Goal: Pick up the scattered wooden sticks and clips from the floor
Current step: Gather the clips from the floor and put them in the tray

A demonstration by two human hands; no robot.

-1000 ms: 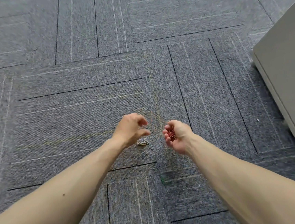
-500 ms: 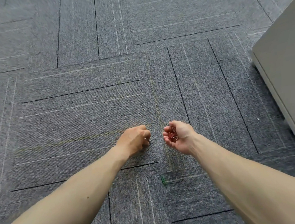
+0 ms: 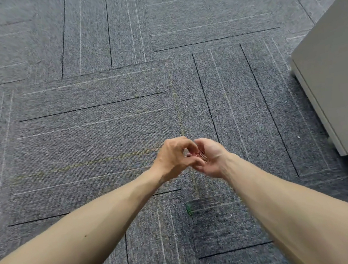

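Observation:
My right hand [image 3: 212, 159] is cupped palm-up above the grey carpet and holds a small heap of paper clips [image 3: 201, 155], reddish and silver. My left hand [image 3: 174, 158] has its curled fingertips over that palm, touching the heap, and pinches clips there; how many is hidden by the fingers. A green clip [image 3: 189, 209] lies on the carpet between my forearms, nearer to me. No wooden sticks are in sight.
A pale grey cabinet [image 3: 337, 79] stands at the right edge, with its lower corner close to my right forearm. Grey carpet tiles [image 3: 84, 129] with dark and light lines fill the remainder of the view.
My left hand dropped onto the silver clips on the carpet, closed on them, then rose to the right and met my cupped right hand. Those clips are gone from the floor.

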